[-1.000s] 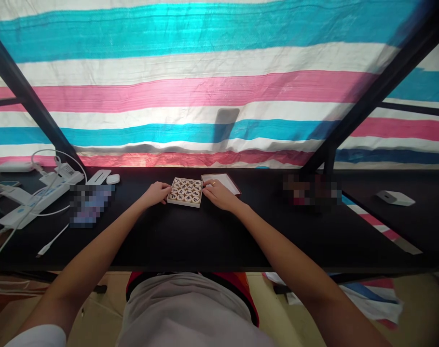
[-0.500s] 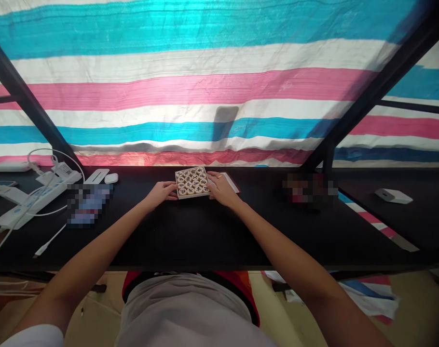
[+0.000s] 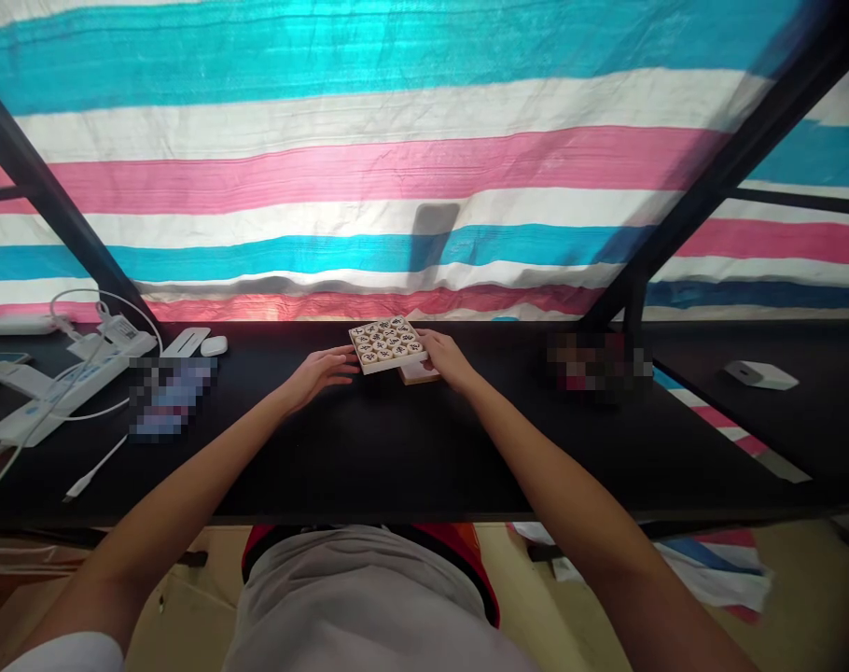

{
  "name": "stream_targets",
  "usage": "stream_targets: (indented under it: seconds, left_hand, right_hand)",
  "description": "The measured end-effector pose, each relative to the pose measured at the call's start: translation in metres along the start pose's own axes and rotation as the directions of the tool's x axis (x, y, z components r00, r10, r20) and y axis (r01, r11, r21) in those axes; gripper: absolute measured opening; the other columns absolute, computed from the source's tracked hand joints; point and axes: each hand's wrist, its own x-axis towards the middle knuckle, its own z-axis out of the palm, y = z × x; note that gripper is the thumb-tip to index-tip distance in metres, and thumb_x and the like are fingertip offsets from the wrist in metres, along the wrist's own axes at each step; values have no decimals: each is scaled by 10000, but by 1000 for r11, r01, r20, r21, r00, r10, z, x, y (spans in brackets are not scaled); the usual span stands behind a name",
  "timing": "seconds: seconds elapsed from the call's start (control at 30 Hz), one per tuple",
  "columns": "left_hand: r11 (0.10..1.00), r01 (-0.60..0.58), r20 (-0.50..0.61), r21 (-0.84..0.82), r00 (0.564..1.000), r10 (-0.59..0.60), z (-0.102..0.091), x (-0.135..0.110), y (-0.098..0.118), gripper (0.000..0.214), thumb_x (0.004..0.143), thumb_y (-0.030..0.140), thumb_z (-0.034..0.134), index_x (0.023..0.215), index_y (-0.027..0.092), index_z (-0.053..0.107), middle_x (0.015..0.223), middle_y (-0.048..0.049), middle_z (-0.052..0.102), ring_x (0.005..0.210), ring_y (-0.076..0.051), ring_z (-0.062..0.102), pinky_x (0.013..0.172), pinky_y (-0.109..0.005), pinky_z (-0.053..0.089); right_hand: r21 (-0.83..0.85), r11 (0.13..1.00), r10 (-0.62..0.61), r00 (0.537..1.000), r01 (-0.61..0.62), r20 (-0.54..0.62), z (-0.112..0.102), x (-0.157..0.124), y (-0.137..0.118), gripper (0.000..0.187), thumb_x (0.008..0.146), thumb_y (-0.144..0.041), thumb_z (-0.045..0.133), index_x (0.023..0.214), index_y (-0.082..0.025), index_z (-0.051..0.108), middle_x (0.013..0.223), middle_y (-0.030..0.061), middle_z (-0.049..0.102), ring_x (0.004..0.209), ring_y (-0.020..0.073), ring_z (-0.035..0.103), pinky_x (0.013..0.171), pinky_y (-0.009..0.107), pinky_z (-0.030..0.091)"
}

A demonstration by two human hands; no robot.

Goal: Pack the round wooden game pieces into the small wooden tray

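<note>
A shallow pale box (image 3: 389,363) filled with round Chinese chess pieces (image 3: 386,338) is raised and tilted over the back part of the black table (image 3: 368,457). My right hand (image 3: 447,358) grips the box's right end, with some fingers hidden behind it. At the left end, my left hand (image 3: 319,375) has its fingers stretched and apart. Its fingertips are close to the box edge; whether they touch it I cannot tell. Partly hidden beneath the box is a flat wooden-edged panel (image 3: 417,375) lying on the table.
To the left are a white power strip (image 3: 75,387) with plugs and cables, a blurred-out phone-like object (image 3: 173,401) and a small white case (image 3: 215,346). A pixelated dark object (image 3: 596,369) and a white charger (image 3: 760,375) lie rightward. Striped sheeting (image 3: 368,168) hangs behind.
The box of chess pieces has moved right and up and turned at an angle, now overlapping the flat panel. My left hand's fingers have spread; my right hand has moved right.
</note>
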Motion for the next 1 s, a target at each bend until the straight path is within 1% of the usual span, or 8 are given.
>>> stream_targets:
  seconds: [0.1, 0.17, 0.3, 0.47, 0.6, 0.7, 0.83, 1.0]
  left_hand:
    - [1000, -7, 68, -1, 998, 7, 5, -4, 2, 574, 777, 360, 598, 1309, 167, 501, 1341, -159, 503, 1077, -272, 579, 858, -385, 480]
    - [1000, -3, 96, 30, 995, 0, 9, -6, 2, 601, 780, 361, 605, 1342, 198, 466, 1373, -153, 470, 1075, -271, 580, 846, -385, 483]
    - [979, 23, 115, 202, 992, -47, 11, -7, 0, 654, 758, 389, 642, 1354, 201, 451, 1353, -162, 483, 1030, -262, 599, 832, -389, 492]
    - [922, -21, 117, 386, 993, -26, 7, -5, -2, 660, 762, 419, 630, 1348, 174, 451, 1296, -161, 526, 989, -248, 602, 792, -375, 504]
    - [882, -45, 135, 469, 991, -21, 5, -5, -2, 632, 777, 422, 605, 1330, 149, 467, 1251, -150, 559, 985, -237, 598, 791, -357, 501]
    - [851, -66, 152, 521, 988, -16, 4, -5, -2, 610, 781, 423, 592, 1310, 138, 488, 1208, -140, 588, 935, -218, 609, 796, -355, 496]
    - [803, -113, 172, 586, 985, 13, 3, -4, -4, 573, 790, 413, 573, 1283, 127, 515, 1158, -125, 620, 859, -182, 612, 819, -346, 483]
    - [771, -142, 183, 621, 983, 33, 3, -4, -4, 554, 792, 422, 564, 1251, 112, 543, 1116, -124, 638, 857, -186, 611, 821, -337, 479]
  right_hand:
    - [122, 992, 30, 1000, -30, 2, -9, 7, 8, 393, 762, -292, 498, 1085, -131, 655, 693, 8, 573, 533, 80, 445, 434, 172, 352]
    - [162, 986, 41, 999, -38, -12, -15, 12, 13, 356, 748, -302, 522, 1020, -127, 672, 681, 8, 564, 528, 76, 434, 431, 168, 345]
    - [196, 979, 74, 995, -60, -67, -30, 21, 20, 323, 729, -284, 529, 973, -128, 673, 660, 2, 543, 514, 73, 429, 423, 164, 337]
    - [93, 994, 68, 985, -54, -161, -49, 27, 29, 313, 740, -272, 498, 971, -142, 664, 669, 0, 540, 519, 82, 434, 422, 168, 348]
    - [-9, 999, 44, 983, -46, -179, -60, 28, 32, 298, 753, -255, 466, 948, -137, 659, 654, 4, 539, 524, 92, 445, 425, 173, 352]
    - [-65, 996, 38, 977, -53, -209, -63, 29, 32, 304, 764, -266, 452, 954, -138, 652, 645, 3, 545, 517, 97, 445, 423, 178, 355]
    - [-79, 995, 40, 978, -57, -204, -63, 29, 34, 295, 763, -269, 443, 918, -128, 650, 611, 1, 529, 502, 101, 448, 412, 184, 362]
    - [-50, 999, 9, 980, -19, -198, -64, 26, 29, 320, 751, -250, 437, 977, -130, 629, 582, -14, 513, 444, 90, 434, 366, 177, 330]
